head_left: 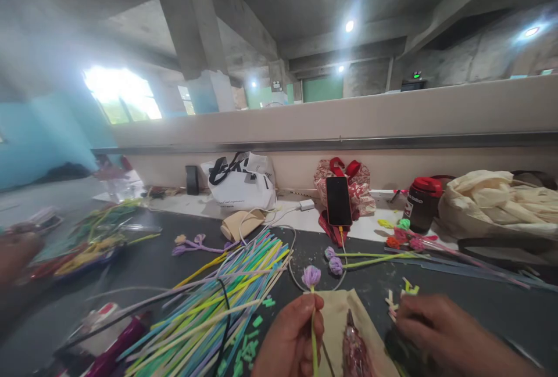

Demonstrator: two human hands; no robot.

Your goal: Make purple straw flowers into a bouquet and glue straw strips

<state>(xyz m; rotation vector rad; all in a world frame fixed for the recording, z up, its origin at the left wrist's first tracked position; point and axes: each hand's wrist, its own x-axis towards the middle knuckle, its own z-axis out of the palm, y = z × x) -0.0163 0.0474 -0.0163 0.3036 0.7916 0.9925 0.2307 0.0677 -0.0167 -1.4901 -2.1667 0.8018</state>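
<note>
My left hand (294,333) is closed round the green stem of a purple flower (311,277), which stands upright above my fingers at the lower middle. At the lower right, my right hand (429,325) is blurred, with its fingers curled beside small pale and yellow pieces (410,287); whatever it holds cannot be made out. Between the hands, a glittery dark red tool with a pointed tip (355,345) lies on a beige cloth (340,301). Two more purple flowers (335,265) with green stems lie behind.
Colourful fuzzy stems (244,284) are heaped left, crossed by a black cable. Behind stand a phone (339,203), a white bag (242,182), a dark red-lidded jar (422,205) and a cream cloth bag (492,205). Another person's blurred hand (17,255) shows at far left.
</note>
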